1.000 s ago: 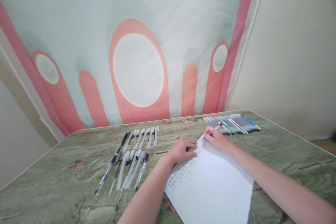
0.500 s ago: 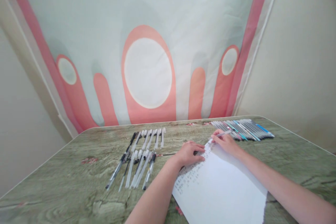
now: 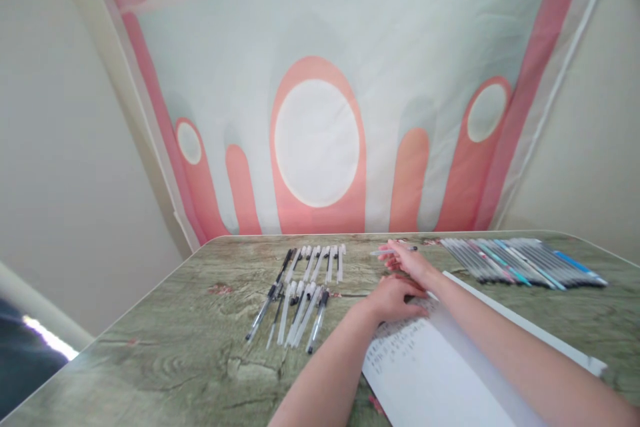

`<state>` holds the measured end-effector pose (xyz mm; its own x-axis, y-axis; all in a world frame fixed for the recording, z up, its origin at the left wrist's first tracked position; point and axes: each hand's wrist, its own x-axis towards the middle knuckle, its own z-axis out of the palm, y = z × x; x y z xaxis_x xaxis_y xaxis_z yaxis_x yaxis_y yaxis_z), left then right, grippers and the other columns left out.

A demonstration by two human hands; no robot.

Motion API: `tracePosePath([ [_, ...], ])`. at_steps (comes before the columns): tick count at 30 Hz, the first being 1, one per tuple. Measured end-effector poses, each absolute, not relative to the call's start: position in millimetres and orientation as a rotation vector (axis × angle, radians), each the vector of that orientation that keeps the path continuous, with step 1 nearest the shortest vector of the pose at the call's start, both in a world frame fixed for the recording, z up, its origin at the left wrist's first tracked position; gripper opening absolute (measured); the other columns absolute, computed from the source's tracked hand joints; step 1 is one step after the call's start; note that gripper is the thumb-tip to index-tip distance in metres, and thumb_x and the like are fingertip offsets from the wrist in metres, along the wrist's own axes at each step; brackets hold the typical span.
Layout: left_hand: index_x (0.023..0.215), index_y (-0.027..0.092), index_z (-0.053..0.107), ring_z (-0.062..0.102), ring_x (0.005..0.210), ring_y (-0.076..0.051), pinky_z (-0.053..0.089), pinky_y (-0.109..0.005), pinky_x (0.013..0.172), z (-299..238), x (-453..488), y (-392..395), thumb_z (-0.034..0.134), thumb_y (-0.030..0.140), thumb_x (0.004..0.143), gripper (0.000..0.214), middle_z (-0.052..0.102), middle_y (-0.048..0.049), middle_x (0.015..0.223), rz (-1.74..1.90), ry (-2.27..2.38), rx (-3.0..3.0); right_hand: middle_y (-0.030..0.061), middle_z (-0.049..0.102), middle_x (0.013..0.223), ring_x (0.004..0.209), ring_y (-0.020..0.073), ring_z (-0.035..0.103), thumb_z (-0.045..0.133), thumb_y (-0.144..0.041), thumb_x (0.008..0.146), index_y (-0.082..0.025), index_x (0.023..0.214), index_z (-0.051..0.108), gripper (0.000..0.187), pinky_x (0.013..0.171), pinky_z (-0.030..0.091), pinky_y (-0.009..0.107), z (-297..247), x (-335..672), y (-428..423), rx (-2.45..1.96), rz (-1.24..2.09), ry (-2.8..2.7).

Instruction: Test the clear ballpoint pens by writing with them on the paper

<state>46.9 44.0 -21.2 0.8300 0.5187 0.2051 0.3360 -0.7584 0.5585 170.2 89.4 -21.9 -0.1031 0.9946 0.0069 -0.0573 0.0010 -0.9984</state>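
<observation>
My right hand (image 3: 407, 261) is closed round a slim clear pen (image 3: 377, 253) with a dark end, above the table beyond the paper's top. The pen lies nearly level, and my right forearm reaches across the sheet. Below it my left hand (image 3: 393, 299) rests on the top left part of the white paper (image 3: 450, 373), thumb apart from the fingers, holding nothing. Lines of small handwriting cover the paper's upper left area; the lower part in view is blank. My right forearm hides some of the sheet.
Two groups of pens and pen parts, a back one (image 3: 320, 263) and a front one (image 3: 300, 313), lie left of my hands. A long row of pens (image 3: 520, 263) lies at the right. Behind the wood-patterned table (image 3: 165, 340) hangs a printed backdrop (image 3: 317, 140).
My right hand has moved left with the pen, from the paper's top edge to beyond my left hand. My view has turned left, so the scene sits further right.
</observation>
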Motion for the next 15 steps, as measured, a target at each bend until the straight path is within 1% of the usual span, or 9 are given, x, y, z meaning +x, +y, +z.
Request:
tracePosePath([
  [4,0.101,0.019,0.064,0.053,0.102,-0.02,0.034,-0.027,0.094,-23,45,46,0.063,0.038,0.068,0.038,0.063,-0.004,0.106,0.553,0.579,2.477,0.0097,0.066,0.077,0.056,0.0144,0.058,0.042,-0.045,0.08,-0.016,0.088,0.058,0.035,0.054,0.05,0.029,-38,166,109,-1.056,1.282,-1.207],
  [7,0.099,0.019,0.064,0.057,0.094,-0.019,0.041,-0.025,0.085,-16,35,53,0.063,0.039,0.067,0.038,0.064,-0.0034,0.102,0.483,0.637,2.409,0.0078,0.065,0.072,0.055,0.0147,0.057,0.043,-0.045,0.079,-0.017,0.085,0.058,0.032,0.055,0.049,0.03,-49,170,112,-1.034,1.198,-1.19],
  [9,0.1,0.019,0.064,0.06,0.085,-0.017,0.044,-0.025,0.078,-10,20,62,0.059,0.038,0.07,0.036,0.067,-0.0023,0.095,0.441,0.823,2.365,0.0069,0.065,0.073,0.056,0.0155,0.057,0.042,-0.046,0.079,-0.018,0.085,0.059,0.032,0.055,0.049,0.031,-52,172,110,-1.041,1.139,-1.222],
  [10,0.1,0.018,0.064,0.06,0.081,-0.017,0.045,-0.025,0.076,-7,12,67,0.058,0.035,0.071,0.034,0.067,-0.0025,0.09,0.458,0.989,2.348,0.0068,0.065,0.075,0.057,0.0162,0.057,0.041,-0.047,0.079,-0.019,0.086,0.059,0.033,0.056,0.049,0.032,-52,173,109,-1.05,1.116,-1.254],
  [12,0.1,0.019,0.064,0.059,0.086,-0.018,0.043,-0.027,0.081,-1,-8,81,0.052,0.025,0.073,0.03,0.067,-0.003,0.094,0.497,1.246,2.365,0.0074,0.066,0.078,0.059,0.018,0.058,0.039,-0.049,0.08,-0.021,0.087,0.059,0.036,0.057,0.049,0.034,-51,173,107,-1.067,1.083,-1.32],
  [15,0.101,0.02,0.064,0.056,0.097,-0.018,0.04,-0.028,0.088,9,-34,102,0.044,0.014,0.074,0.033,0.065,-0.0041,0.102,0.484,1.618,2.374,0.0083,0.066,0.079,0.061,0.0194,0.059,0.035,-0.051,0.08,-0.021,0.089,0.06,0.04,0.058,0.05,0.035,-49,174,105,-1.077,1.074,-1.332],
])
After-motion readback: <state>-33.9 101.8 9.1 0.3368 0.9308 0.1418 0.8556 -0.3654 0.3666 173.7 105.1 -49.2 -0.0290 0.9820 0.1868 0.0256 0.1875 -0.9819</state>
